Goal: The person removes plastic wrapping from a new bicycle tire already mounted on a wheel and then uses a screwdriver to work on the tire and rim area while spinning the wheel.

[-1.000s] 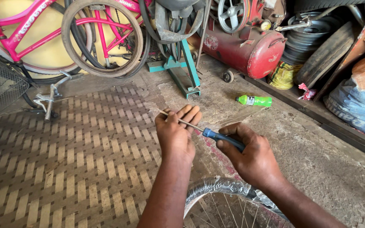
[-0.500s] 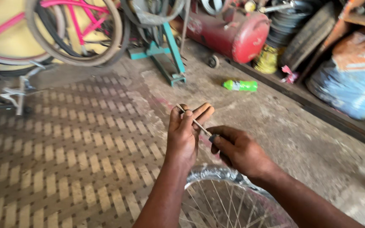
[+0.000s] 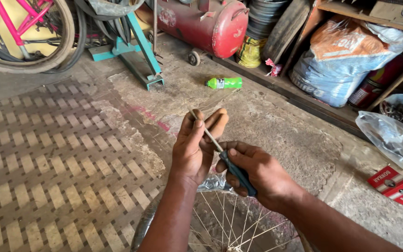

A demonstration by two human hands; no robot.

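My right hand grips the dark blue handle of a screwdriver. Its thin metal shaft runs up and to the left across my left hand, whose thumb and fingers pinch the shaft near the tip. Both hands hover just above a spoked bicycle wheel that lies at the bottom of the view, its silver rim partly hidden by my arms.
A green plastic bottle lies on the concrete floor ahead. Behind it stand a red air compressor tank, a teal metal stand, a pink bicycle, stacked tyres, and a sack. A clear plastic bag and red boxes lie right.
The view has swung right and closer. My hands stayed together on the screwdriver, with the shaft now more upright and my left fingers curled around it.
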